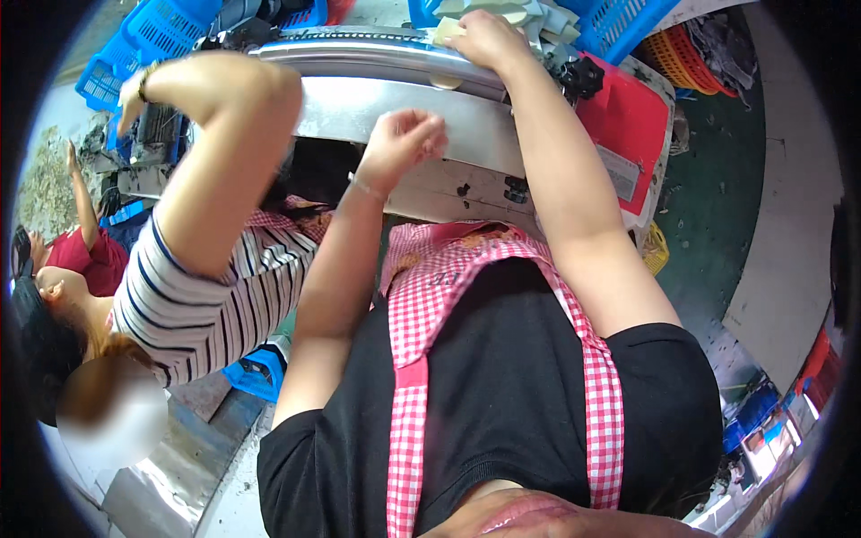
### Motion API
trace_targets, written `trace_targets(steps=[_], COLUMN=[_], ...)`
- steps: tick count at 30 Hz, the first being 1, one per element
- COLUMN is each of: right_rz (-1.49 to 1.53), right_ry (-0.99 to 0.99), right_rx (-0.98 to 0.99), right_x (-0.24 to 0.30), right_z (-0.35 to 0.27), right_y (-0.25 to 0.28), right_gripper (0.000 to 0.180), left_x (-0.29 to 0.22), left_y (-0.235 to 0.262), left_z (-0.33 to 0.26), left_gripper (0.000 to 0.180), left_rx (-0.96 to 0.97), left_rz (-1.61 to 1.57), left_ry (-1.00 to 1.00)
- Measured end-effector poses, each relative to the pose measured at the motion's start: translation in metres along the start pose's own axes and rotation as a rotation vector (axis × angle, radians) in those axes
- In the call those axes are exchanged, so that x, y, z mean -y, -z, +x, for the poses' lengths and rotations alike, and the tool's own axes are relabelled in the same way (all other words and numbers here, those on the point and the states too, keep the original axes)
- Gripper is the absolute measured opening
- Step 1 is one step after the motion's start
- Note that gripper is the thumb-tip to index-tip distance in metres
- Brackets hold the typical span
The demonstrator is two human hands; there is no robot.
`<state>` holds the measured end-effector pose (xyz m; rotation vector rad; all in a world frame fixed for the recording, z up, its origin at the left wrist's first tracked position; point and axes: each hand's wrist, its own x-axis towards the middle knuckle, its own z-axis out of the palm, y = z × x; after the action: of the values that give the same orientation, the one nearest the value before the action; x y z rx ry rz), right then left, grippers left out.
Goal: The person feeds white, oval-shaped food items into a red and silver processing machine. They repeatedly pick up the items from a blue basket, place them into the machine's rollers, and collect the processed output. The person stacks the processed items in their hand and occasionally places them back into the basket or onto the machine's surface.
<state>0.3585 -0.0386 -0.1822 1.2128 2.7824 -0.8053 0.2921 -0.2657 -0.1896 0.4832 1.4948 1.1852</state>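
Note:
My right hand (489, 40) reaches to the far side of a machine with a shiny steel roller (386, 59). Its fingers grip a small pale yellow flat piece (448, 31) of unclear material. Another pale piece (446, 82) pokes out at the roller's near edge, below that hand. Over the steel plate (336, 108) in front of the roller, my left hand (408, 143) is raised, a little blurred, with its fingers curled in and nothing visible in them. A loose heap of pale pieces (552, 20) lies just beyond my right hand.
A co-worker in a striped top (193, 314) stands close on my left, one bent arm (238, 117) over the machine's left end. Blue baskets (166, 31) stand far left, another blue basket (628, 27) far right. A black knob (581, 78) and a red panel (619, 134) sit at the right.

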Motion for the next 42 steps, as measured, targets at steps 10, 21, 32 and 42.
trace_targets(steps=[10, 21, 32, 42], right_rz=[0.041, 0.369, 0.724, 0.991], right_ry=[0.586, 0.252, -0.511, -0.474], right_rx=[-0.210, -0.551, 0.663, 0.880], right_x=[0.032, -0.062, -0.263, -0.222], right_z=[-0.188, -0.113, 0.070, 0.107], right_y=[-0.038, 0.135, 0.020, -0.029], right_gripper=[0.017, 0.034, 0.097, 0.050], left_x=[0.005, -0.046, -0.120, -0.076], left_y=[-0.008, 0.000, -0.002, -0.033], left_z=[-0.047, 0.011, 0.177, 0.310], left_gripper=[0.026, 0.031, 0.119, 0.170], left_rx=[-0.062, -0.211, -0.131, 0.161], left_rz=[-0.046, 0.490, 1.184, 0.964], left_ry=[0.311, 0.012, -0.191, 0.482])
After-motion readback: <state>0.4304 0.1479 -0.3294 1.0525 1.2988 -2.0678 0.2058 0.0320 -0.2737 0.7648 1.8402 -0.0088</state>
